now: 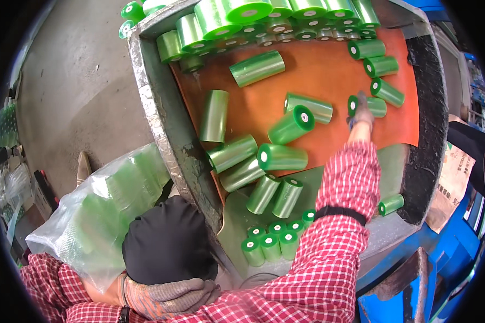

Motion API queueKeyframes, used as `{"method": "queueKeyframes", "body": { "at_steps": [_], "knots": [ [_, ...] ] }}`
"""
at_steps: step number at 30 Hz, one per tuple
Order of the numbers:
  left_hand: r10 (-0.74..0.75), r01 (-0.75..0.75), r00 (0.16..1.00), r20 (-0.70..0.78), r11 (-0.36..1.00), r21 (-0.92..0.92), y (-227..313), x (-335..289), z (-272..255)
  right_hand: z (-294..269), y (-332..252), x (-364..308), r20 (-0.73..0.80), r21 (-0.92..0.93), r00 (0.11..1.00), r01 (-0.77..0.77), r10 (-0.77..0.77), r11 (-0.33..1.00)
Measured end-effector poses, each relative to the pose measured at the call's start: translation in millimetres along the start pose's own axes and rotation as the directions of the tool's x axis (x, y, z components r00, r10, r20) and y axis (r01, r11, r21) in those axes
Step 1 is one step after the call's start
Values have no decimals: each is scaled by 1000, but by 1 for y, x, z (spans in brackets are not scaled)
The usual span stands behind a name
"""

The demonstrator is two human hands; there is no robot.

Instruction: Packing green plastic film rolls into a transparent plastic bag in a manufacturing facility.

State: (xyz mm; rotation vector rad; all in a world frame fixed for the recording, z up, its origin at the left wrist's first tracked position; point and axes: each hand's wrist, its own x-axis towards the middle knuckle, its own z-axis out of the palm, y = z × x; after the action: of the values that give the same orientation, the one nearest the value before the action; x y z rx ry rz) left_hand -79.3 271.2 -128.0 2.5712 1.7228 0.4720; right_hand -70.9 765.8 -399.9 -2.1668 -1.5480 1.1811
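My right arm, in a red-and-white checked sleeve, stretches into a large bin [146, 105] with an orange sheet [339, 59] on its bottom. There my right hand [363, 112], in a grey glove, closes over a roll of green clear film [380, 107] lying on its side. Another green roll [388, 92] lies just beyond it. At the lower left my left hand [170, 297], in a knitted grey-orange glove, lies with fingers stretched along a rounded black thing [170, 242]. Nothing shows in its fingers. Beside that arm stands a clear plastic bag [97, 207] with green rolls inside.
Several green rolls [257, 68] lie loose across the sheet. More rolls [248, 12] are stacked along the bin's far wall, and a small upright group [270, 246] stands in the near corner. Right of the bin are a brown printed sack [451, 180] and blue metal parts [390, 309].
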Motion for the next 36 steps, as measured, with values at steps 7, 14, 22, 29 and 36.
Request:
{"method": "queueKeyframes", "body": {
  "at_steps": [7,14,22,29,36],
  "knots": [
    [12,-23,996,-84,992,-126,13,5,2,-63,133,-57,772,-87,345,889,-534,449],
    [29,-32,999,-27,991,-127,18,4,-4,-85,28,-225,998,-30,29,999,56,23],
    [80,-78,997,7,986,-148,29,-16,-5,143,-27,-229,865,-376,56,731,-499,-569],
    [-36,11,991,-132,982,-189,49,-14,-4,43,-65,-252,906,-287,247,955,-345,-70],
    [-352,246,885,-304,909,-337,95,-31,-22,-164,59,-386,626,528,649,54,-432,848]
  ]
}}
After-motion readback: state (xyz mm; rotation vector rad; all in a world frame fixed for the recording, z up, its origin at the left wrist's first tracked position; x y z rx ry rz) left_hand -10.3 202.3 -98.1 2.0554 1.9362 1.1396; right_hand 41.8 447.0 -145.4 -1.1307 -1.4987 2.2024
